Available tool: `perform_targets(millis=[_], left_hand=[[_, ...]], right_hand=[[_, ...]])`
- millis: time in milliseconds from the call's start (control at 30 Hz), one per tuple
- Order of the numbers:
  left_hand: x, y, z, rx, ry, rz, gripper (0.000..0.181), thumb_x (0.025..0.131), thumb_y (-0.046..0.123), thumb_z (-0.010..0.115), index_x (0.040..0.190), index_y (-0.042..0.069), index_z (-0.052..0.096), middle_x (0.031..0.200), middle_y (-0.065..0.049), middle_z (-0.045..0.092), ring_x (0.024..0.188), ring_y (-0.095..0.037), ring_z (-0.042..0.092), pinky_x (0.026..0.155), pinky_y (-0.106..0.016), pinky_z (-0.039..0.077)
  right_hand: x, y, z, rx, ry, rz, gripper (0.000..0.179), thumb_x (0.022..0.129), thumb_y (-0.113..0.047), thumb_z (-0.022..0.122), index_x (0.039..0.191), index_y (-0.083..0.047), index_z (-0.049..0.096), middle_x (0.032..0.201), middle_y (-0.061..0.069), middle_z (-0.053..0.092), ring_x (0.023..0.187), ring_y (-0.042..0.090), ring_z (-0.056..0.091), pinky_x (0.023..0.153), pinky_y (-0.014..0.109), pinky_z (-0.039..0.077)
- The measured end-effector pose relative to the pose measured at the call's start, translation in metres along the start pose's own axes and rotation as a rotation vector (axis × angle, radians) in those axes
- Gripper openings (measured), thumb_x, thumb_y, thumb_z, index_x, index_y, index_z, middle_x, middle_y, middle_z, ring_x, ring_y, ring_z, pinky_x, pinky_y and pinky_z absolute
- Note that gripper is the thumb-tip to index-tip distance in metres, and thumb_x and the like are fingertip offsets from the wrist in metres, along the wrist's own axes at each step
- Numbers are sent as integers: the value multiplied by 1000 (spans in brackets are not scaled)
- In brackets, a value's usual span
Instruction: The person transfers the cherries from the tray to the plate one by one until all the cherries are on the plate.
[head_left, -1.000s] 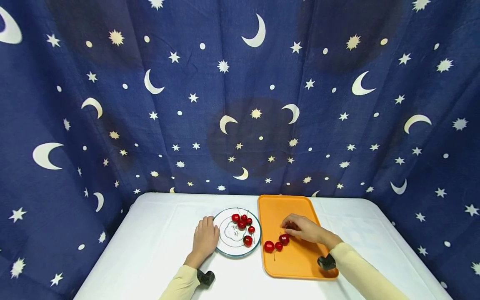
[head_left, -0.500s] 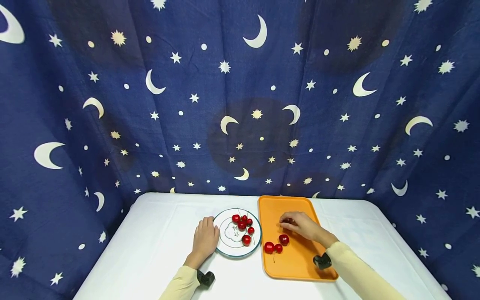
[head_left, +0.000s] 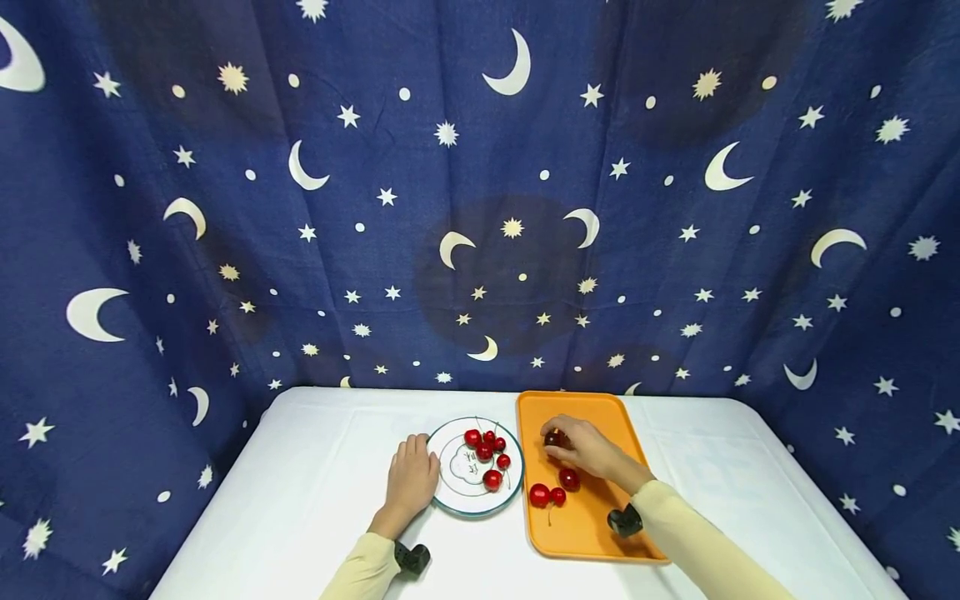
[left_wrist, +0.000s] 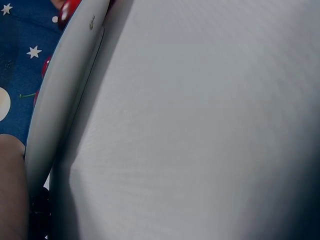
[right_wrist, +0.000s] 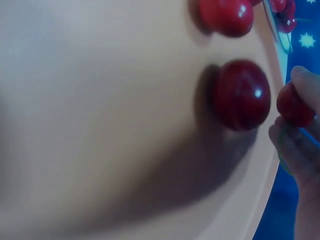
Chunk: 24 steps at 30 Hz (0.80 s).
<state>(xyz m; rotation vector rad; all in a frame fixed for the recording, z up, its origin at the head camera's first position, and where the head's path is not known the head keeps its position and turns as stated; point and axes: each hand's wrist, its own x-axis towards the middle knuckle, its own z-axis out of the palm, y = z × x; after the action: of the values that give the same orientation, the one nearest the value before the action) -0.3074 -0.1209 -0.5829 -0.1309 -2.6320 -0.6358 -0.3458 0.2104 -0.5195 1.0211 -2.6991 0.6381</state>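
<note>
A white plate (head_left: pixel 453 492) with a dark green rim carries several red cherries (head_left: pixel 484 451), mostly on its right half. My left hand (head_left: pixel 411 477) holds its left edge, thumb over the rim; the left wrist view shows the plate's side (left_wrist: pixel 65 95) close up, the fingers mostly out of sight. Over the orange tray (head_left: pixel 600 521), my right hand (head_left: pixel 585 450) pinches a dark red cherry (right_wrist: pixel 295 104) between thumb and fingers, a green stem beside the fingers. Three more cherries lie on the tray: a dark one (head_left: pixel 569 479), a small one (head_left: pixel 558 497) and a brighter one (head_left: pixel 539 495).
Plate and tray stand side by side on a white-covered table (head_left: pixel 330 467), the tray's left edge close to the plate. A blue curtain (head_left: pixel 390 250) with moons and stars hangs behind. Black wrist cameras (head_left: pixel 411 557) sit on both wrists.
My right hand has moved left across the tray toward the plate, with the cherry in its fingers. My left hand has stayed at the plate's edge.
</note>
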Motion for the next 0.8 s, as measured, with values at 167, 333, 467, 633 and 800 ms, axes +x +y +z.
perform_targets(millis=[167,333,467,633,800], left_hand=[[0,0,0,-7,-32,-28,36,101,19,50,129,-3,56,113,-16,59,98,-28,51,83,-41,44],[-1,1,-2,-13,-11,-16,33,99,16,52,125,-3,57,110,-16,58,95,-28,51,80,-41,44],[-2,2,-2,-16,-16,-19,34,99,16,52,126,-3,57,111,-16,58,95,-28,51,81,-41,44],[-2,0,-1,-14,-19,-20,33,100,17,52,127,-2,56,112,-16,58,97,-28,51,82,-41,44],[0,0,-2,0,-23,-18,33,100,16,52,126,-2,57,111,-15,58,96,-27,52,81,-39,44]], right_hand=[[7,-11,2,3,2,12,25,92,-17,76,115,-9,69,107,2,72,93,14,65,89,36,60],[11,-19,4,9,-19,34,25,93,-17,75,116,-9,68,109,3,72,92,14,66,89,35,59],[12,-21,7,23,-13,28,25,93,-16,75,116,-8,68,108,4,73,91,16,67,87,35,60],[15,-23,10,45,12,-21,23,92,-14,76,114,-8,70,109,5,71,91,18,66,87,36,59],[19,-26,13,31,5,-25,24,92,-18,76,115,-12,70,114,3,66,95,17,65,91,38,59]])
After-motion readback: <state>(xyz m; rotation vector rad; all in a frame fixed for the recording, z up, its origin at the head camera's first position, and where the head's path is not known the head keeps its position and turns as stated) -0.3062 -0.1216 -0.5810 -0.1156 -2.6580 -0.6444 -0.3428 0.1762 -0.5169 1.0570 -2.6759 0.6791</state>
